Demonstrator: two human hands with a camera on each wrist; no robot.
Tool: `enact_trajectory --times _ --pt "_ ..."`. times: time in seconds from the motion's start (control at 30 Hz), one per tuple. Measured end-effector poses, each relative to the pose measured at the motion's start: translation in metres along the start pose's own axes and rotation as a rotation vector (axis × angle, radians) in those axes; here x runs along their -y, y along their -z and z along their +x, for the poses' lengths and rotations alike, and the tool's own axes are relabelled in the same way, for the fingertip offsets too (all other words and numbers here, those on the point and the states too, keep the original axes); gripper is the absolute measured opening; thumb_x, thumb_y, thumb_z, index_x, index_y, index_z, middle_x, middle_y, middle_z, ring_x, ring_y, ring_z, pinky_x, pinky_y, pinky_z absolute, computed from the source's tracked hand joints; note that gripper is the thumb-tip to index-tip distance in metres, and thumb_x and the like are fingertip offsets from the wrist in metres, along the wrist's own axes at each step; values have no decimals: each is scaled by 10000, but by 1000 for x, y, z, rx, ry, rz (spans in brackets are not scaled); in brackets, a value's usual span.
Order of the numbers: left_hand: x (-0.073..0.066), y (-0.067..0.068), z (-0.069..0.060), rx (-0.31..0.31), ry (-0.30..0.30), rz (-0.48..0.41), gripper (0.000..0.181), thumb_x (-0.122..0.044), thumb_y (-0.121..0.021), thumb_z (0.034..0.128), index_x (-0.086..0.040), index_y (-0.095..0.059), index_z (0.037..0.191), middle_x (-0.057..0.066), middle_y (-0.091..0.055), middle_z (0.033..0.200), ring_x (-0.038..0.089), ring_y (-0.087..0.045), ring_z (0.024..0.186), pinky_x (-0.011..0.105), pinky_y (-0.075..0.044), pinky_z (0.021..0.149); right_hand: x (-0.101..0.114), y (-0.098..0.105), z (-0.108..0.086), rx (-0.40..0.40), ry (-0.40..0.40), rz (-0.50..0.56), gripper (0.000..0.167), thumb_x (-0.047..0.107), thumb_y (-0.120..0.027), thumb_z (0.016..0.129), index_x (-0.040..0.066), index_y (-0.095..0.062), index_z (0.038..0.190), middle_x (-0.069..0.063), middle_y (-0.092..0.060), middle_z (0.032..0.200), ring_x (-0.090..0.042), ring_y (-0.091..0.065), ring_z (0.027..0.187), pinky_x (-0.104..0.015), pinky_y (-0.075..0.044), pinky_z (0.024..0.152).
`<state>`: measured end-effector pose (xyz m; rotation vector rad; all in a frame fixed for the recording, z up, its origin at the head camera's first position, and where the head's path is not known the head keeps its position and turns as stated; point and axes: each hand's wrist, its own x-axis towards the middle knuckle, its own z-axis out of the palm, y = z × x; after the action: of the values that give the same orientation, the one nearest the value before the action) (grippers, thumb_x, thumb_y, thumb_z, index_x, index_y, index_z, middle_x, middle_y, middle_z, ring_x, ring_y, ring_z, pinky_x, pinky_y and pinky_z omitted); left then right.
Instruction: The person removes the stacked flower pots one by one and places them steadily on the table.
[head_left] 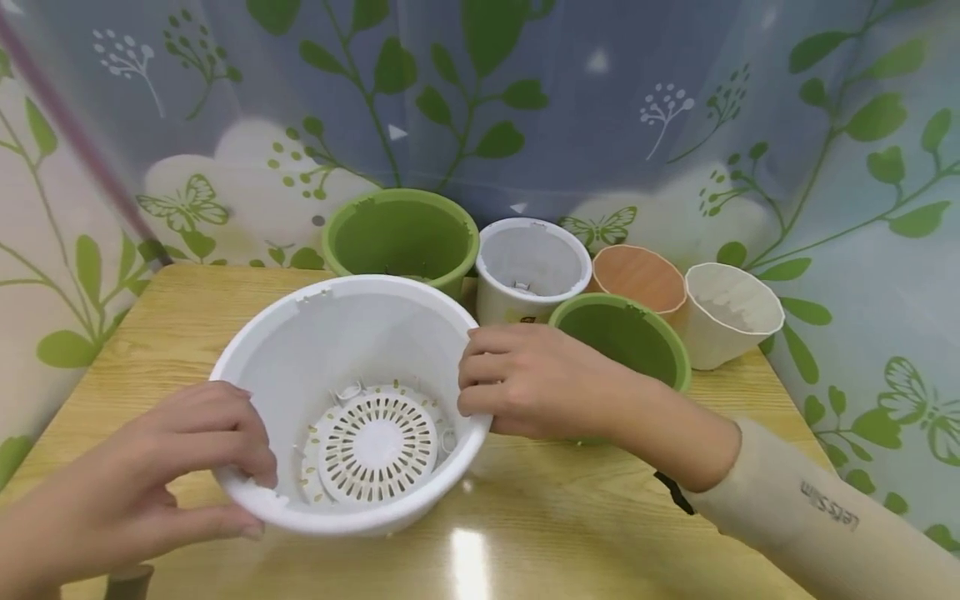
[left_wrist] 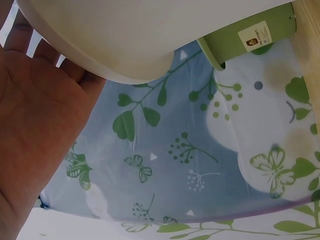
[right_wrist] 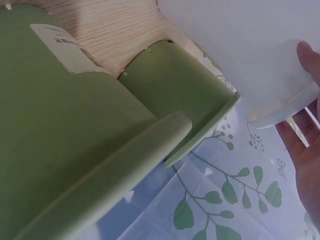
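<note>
A large white plastic flower pot (head_left: 375, 308) with a slotted disc (head_left: 377, 447) in its bottom leans with its mouth toward me at the table's front half. My left hand (head_left: 187, 467) grips its near left rim, fingers over the edge and thumb along the outside; the left wrist view shows the palm (left_wrist: 42, 110) by the rim. On the opposite side, my right hand (head_left: 543, 379) pinches the rim. In the right wrist view its thumb (right_wrist: 309, 60) presses the outer wall. Whether the pot's base touches the table cannot be seen.
Behind stand a large green pot (head_left: 401, 233), a smaller white pot (head_left: 534, 258), an orange pot (head_left: 637, 279) and a cream pot (head_left: 733, 312). A small green pot (head_left: 622, 337) sits just beyond my right forearm. A leaf-printed curtain (head_left: 562, 100) borders the wooden table (head_left: 570, 517).
</note>
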<state>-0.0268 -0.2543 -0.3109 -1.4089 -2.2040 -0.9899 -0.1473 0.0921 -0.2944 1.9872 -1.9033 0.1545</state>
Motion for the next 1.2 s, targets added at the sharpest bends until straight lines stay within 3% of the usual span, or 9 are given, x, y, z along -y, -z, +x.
enact_trajectory --times 0.13,0.33,0.77,1.2 --pt "0 -6 7 -8 -40 -42 357 -230 -895 714 -141 -682 986 -46 -599 1003 100 -478 1009 209 -320 987 3 4 -9 -19 -6 -12 90 189 -744 856 186 -678 916 46 -664 941 -185 -582 971 -321 -477 957" --pt "1 -14 19 2 -47 -51 364 -223 -894 719 -157 -678 1004 -56 -593 1008 99 -477 999 210 -328 962 8 10 -24 -12 -71 -6 84 166 -741 846 190 -680 898 56 -669 948 -174 -591 987 -358 -453 1049" --pt "8 -29 39 16 -45 -15 351 -273 -882 730 -208 -665 998 -102 -577 995 58 -476 946 216 -320 894 7 15 -49 -21 -155 26 111 107 -726 809 181 -680 878 60 -664 958 -172 -607 1016 -381 -440 1073" --pt "10 -37 53 18 -43 6 286 -343 -835 785 -209 -664 972 -101 -582 977 56 -495 936 227 -335 888 2 17 -65 -44 -175 64 136 136 -758 788 170 -677 893 50 -680 979 -176 -614 1034 -396 -461 1043"
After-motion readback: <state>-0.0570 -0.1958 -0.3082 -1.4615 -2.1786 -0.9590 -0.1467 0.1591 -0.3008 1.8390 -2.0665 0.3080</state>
